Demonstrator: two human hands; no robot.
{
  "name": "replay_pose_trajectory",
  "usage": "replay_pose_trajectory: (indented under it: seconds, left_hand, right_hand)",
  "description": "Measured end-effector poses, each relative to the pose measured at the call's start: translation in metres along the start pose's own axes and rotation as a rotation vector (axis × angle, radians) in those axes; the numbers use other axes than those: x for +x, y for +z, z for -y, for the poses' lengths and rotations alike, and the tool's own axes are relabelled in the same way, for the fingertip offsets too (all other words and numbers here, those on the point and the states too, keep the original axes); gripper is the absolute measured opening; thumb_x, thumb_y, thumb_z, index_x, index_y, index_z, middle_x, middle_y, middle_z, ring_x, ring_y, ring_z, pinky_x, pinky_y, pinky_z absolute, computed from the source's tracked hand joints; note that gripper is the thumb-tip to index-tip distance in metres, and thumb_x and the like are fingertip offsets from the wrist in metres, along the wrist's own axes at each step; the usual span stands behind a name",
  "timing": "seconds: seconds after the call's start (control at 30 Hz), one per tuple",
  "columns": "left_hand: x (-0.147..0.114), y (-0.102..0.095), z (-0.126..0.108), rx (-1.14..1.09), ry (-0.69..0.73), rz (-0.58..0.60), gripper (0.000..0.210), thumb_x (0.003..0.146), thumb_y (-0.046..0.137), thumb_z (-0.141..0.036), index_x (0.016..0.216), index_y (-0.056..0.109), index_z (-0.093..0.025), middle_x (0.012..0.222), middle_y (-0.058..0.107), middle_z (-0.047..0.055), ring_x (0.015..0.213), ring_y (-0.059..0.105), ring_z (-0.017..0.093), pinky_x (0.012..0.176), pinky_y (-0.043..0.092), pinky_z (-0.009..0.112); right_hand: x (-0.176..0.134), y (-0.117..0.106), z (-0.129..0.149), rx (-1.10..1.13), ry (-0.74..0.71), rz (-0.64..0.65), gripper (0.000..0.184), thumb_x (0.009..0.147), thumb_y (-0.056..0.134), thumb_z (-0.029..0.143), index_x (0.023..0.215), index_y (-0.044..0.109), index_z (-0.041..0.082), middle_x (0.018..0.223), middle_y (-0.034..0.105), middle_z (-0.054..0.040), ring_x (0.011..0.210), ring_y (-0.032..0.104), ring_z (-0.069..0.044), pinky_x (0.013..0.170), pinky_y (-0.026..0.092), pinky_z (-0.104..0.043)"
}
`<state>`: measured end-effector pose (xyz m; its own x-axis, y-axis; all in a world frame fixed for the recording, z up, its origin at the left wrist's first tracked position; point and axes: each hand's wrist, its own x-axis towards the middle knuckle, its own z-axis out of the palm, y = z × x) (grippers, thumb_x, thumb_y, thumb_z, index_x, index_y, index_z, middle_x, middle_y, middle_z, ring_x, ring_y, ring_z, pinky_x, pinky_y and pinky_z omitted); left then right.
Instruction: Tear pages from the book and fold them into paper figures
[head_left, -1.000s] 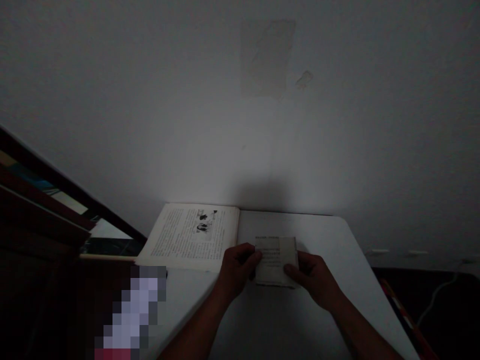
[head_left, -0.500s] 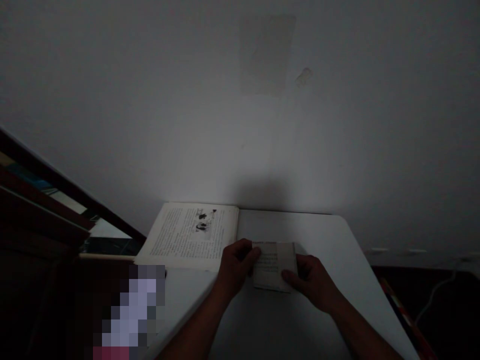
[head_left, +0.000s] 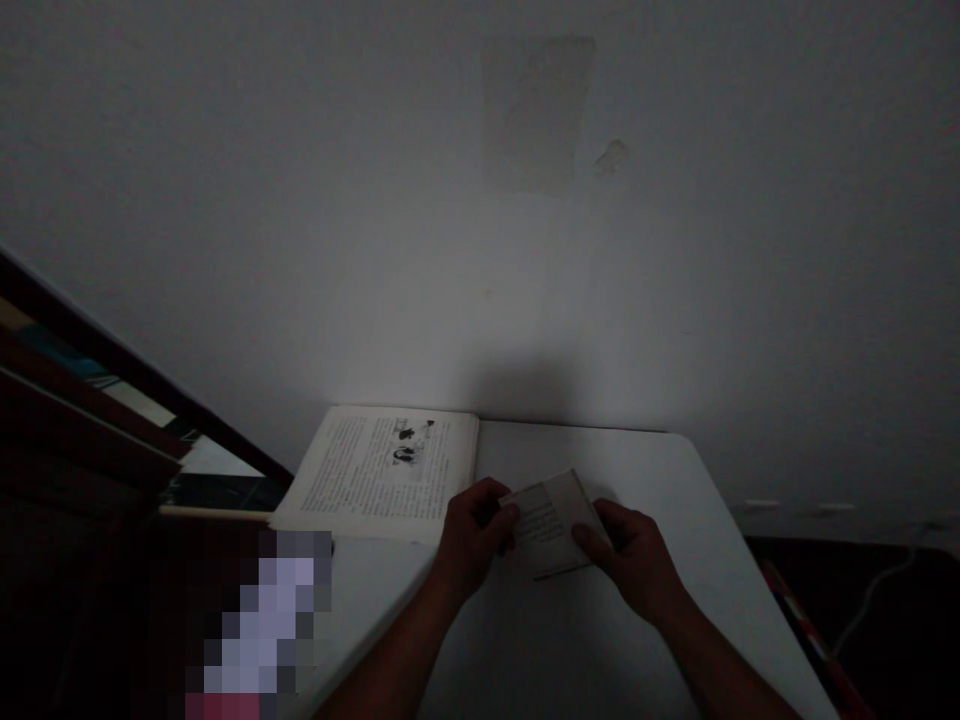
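In the head view, two hands are holding one pale, squarish paper packet (head_left: 553, 528) over one white table (head_left: 645, 470). It is showing dark printed lines beside a plain band and is tilting, its far edge rising rightward; no long axis is standing out. The left hand (head_left: 472, 535) is pinching its left edge, the right hand (head_left: 634, 548) clamping its right. One book (head_left: 375, 470) is lying open beyond, leftward.

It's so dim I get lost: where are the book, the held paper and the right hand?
Book (head_left: 356, 470), head view: on its printed page.
Held paper (head_left: 556, 528), head view: middle of its face.
Right hand (head_left: 634, 545), head view: mid-hand, behind the thumb.
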<state>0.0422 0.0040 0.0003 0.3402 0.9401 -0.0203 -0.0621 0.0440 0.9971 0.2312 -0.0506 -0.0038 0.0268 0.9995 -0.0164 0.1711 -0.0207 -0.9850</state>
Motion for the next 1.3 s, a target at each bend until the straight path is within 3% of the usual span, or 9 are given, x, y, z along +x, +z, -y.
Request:
replay_pose_trajectory:
  seconds: [0.27,0.47,0.53,0.73,0.87,1.13,1.3]
  left_hand:
    - [-0.002,0.003,0.000,0.102,-0.038,-0.043,0.026,0.073,0.062,-0.039,0.070,0.055,-0.015,0.053,0.048,-0.005,0.044,0.045,0.007,0.042,0.035,0.018]
    - [-0.002,0.002,0.001,0.161,0.018,-0.100,0.025,0.077,0.058,-0.041,0.074,0.054,-0.016,0.056,0.043,-0.006,0.048,0.041,0.008,0.045,0.033,0.018]
    - [-0.002,0.001,0.001,0.151,0.007,-0.072,0.026,0.078,0.055,-0.042,0.075,0.054,-0.016,0.057,0.042,-0.006,0.050,0.042,0.008,0.046,0.033,0.019]
    - [-0.003,0.004,-0.003,0.217,0.036,0.032,0.030,0.082,0.051,-0.041,0.065,0.049,-0.016,0.059,0.041,-0.005,0.058,0.041,0.010,0.053,0.033,0.020]
    - [-0.004,0.005,-0.006,0.245,0.039,0.039,0.027,0.082,0.050,-0.041,0.070,0.053,-0.016,0.062,0.046,-0.004,0.060,0.044,0.011,0.055,0.034,0.020]
    - [-0.003,0.003,-0.007,0.219,0.011,0.037,0.022,0.078,0.056,-0.037,0.074,0.059,-0.016,0.065,0.054,-0.002,0.063,0.050,0.012,0.057,0.038,0.021]
    - [-0.004,0.007,-0.011,0.173,-0.148,0.197,0.019,0.065,0.068,-0.029,0.073,0.060,-0.014,0.064,0.058,-0.001,0.058,0.052,0.012,0.054,0.041,0.022]
  right_hand:
    - [0.000,0.001,0.000,0.001,0.013,-0.004,0.022,0.076,0.060,0.038,0.077,0.064,0.017,0.070,0.066,-0.0027,0.064,0.061,-0.018,0.058,0.047,-0.027]
    - [-0.001,0.003,0.008,0.017,0.008,0.159,0.023,0.077,0.059,0.037,0.086,0.065,0.017,0.081,0.069,-0.0052,0.078,0.064,-0.022,0.072,0.050,-0.033]
    - [-0.001,0.002,0.009,0.001,-0.009,0.163,0.023,0.077,0.060,0.037,0.087,0.065,0.017,0.082,0.069,-0.0055,0.080,0.063,-0.023,0.073,0.050,-0.033]
    - [0.002,-0.003,0.005,-0.009,-0.002,-0.046,0.026,0.075,0.060,0.043,0.078,0.061,0.018,0.065,0.060,-0.0005,0.060,0.056,-0.015,0.053,0.044,-0.024]
    - [0.002,-0.003,0.004,-0.131,-0.041,0.001,0.030,0.078,0.057,0.042,0.062,0.058,0.018,0.055,0.051,0.0022,0.052,0.049,-0.012,0.047,0.038,-0.023]
    - [0.001,-0.003,0.005,-0.220,-0.070,-0.061,0.021,0.078,0.059,0.037,0.070,0.067,0.020,0.067,0.066,-0.0019,0.064,0.061,-0.017,0.059,0.046,-0.026]
    - [0.001,-0.001,0.008,-0.245,-0.082,-0.037,0.020,0.077,0.059,0.037,0.070,0.070,0.022,0.068,0.068,-0.0016,0.064,0.062,-0.018,0.058,0.046,-0.026]
